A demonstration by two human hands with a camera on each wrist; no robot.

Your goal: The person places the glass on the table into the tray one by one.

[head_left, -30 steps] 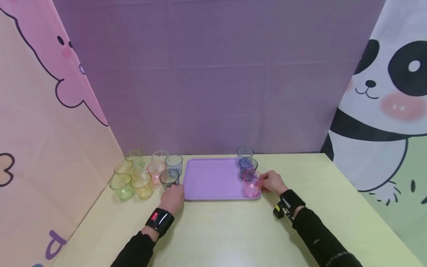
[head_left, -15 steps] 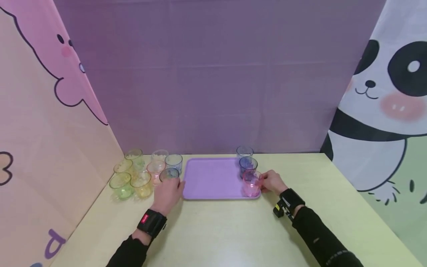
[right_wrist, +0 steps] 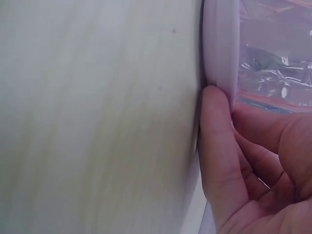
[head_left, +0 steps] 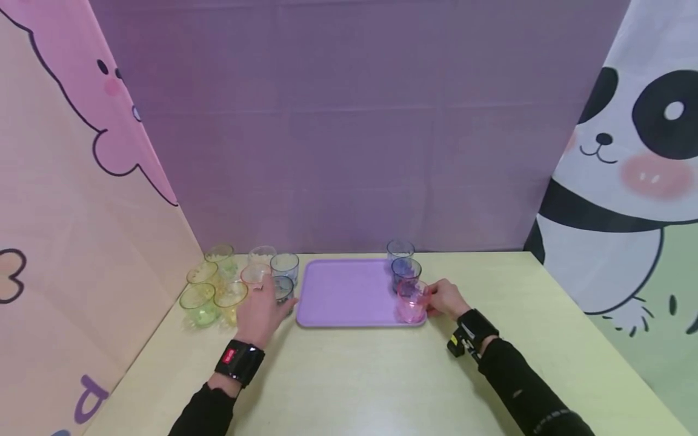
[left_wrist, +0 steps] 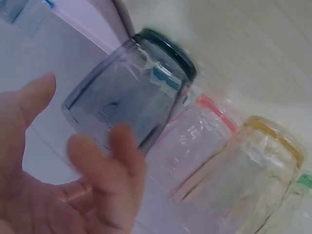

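Note:
My left hand (head_left: 260, 316) is beside a smoky blue-grey glass (head_left: 283, 289), left of the purple tray (head_left: 343, 295). In the left wrist view the thumb and fingers are spread apart near this glass (left_wrist: 126, 90), with no clear contact. My right hand (head_left: 446, 298) pinches the tray's right rim (right_wrist: 220, 46) near its front corner, thumb above and a finger below. On the tray's right side stand a pink glass (head_left: 411, 306), a dark blue glass (head_left: 405, 271) and a lighter blue glass (head_left: 400, 248), in a row front to back.
Left of the tray stand several tinted glasses close together: a light blue one (head_left: 285, 264), a pink one (head_left: 252, 274), an amber one (head_left: 229, 298) and a green one (head_left: 199, 307) among them. A purple backdrop (head_left: 349, 133) closes off the table's (head_left: 349, 375) far edge.
My left hand has moved left from the tray's left edge to the smoky glass, and its fingers have spread. The right hand has stayed at the tray's rim.

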